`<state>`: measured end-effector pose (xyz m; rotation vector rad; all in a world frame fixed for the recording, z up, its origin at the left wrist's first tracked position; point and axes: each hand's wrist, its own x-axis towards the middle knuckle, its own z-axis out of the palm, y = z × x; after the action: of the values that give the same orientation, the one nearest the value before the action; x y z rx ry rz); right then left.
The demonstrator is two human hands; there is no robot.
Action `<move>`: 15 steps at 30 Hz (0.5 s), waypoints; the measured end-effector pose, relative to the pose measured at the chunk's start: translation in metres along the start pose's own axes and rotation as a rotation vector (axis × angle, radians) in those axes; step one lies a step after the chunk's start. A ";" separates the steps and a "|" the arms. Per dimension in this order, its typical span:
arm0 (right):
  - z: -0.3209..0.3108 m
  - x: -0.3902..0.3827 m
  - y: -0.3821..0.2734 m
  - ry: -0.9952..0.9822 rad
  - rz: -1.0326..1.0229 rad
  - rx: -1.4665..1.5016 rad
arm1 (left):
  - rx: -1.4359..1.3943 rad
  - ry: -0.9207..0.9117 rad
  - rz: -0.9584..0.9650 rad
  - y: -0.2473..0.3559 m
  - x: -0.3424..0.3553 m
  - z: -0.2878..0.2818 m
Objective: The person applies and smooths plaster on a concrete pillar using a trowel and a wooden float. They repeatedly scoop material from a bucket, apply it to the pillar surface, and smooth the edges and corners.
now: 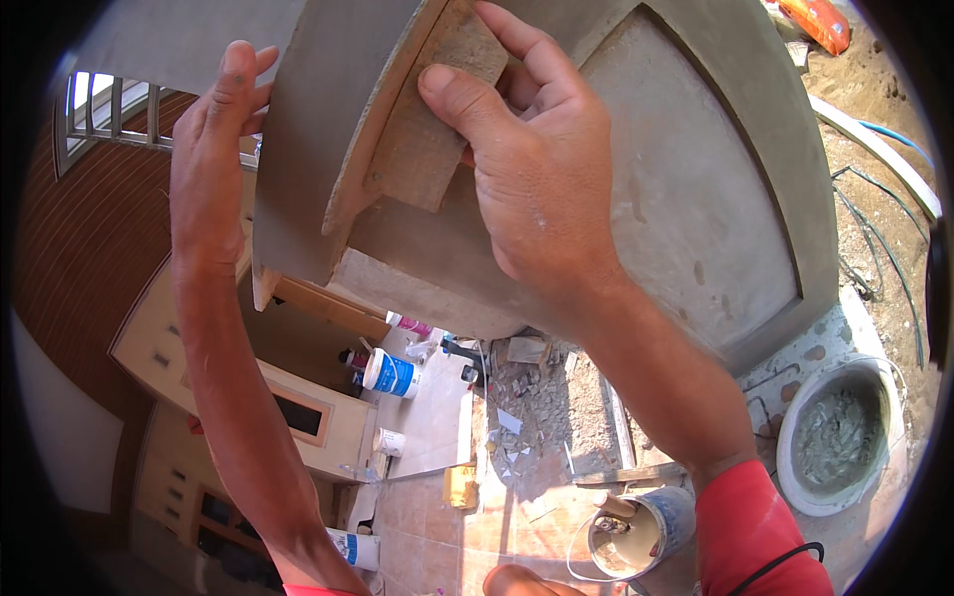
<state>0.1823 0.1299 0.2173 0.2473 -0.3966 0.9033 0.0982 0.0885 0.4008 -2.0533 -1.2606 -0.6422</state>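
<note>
My right hand is closed round the block handle of a cement-crusted float, its thumb on top. The float's long board lies on edge against a grey plastered concrete structure, which has a recessed panel with a dark inner edge. My left hand is raised beside the structure's left edge, its fingers apart and slightly bent; whether the fingertips touch that edge I cannot tell.
A bucket of wet grey mix and a bucket with tools stand below right. Paint pails, rubble and a building front show below left. Hoses and cables lie on sand at right.
</note>
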 end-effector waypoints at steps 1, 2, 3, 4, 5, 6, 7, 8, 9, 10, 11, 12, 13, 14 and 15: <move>0.009 -0.010 0.007 0.036 0.015 -0.010 | -0.017 0.004 0.002 0.001 0.000 0.000; 0.015 -0.020 0.012 0.047 -0.019 -0.008 | -0.030 0.004 -0.002 0.002 0.000 0.000; 0.018 -0.030 0.017 0.041 0.076 -0.012 | -0.043 0.005 -0.007 0.003 0.000 0.000; 0.020 -0.039 0.020 0.010 0.121 -0.004 | -0.044 0.002 -0.011 0.003 0.001 0.000; 0.021 -0.047 0.022 -0.022 0.165 0.002 | -0.046 0.001 -0.016 0.004 0.001 0.000; 0.021 -0.054 0.022 -0.030 0.253 0.054 | -0.048 -0.001 -0.021 0.004 0.001 0.000; 0.018 -0.058 0.020 -0.031 0.210 0.063 | -0.046 0.002 -0.016 0.004 0.001 0.000; 0.014 -0.059 0.016 -0.010 0.197 0.084 | -0.043 0.008 -0.011 0.004 0.001 0.001; 0.010 -0.058 0.010 0.035 0.246 0.103 | -0.040 0.014 -0.007 0.004 0.001 0.001; 0.003 -0.052 0.003 0.104 0.188 0.216 | -0.040 0.011 0.008 0.003 0.001 0.001; -0.008 -0.040 -0.006 0.081 0.081 0.165 | -0.039 0.011 0.021 0.003 0.001 0.001; -0.016 -0.027 -0.014 0.139 0.089 0.106 | -0.008 0.013 0.034 0.002 0.000 0.001; -0.019 -0.016 -0.019 0.075 0.020 0.163 | -0.034 0.005 0.023 0.001 -0.001 0.001; -0.021 -0.005 -0.026 0.056 -0.006 0.224 | -0.033 0.000 0.016 0.001 -0.001 0.001; -0.022 0.004 -0.026 0.037 -0.005 0.215 | -0.014 -0.006 0.029 0.001 0.000 0.001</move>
<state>0.2101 0.1253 0.1984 0.4273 -0.2640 0.9454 0.0990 0.0886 0.3998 -2.0823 -1.2305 -0.6337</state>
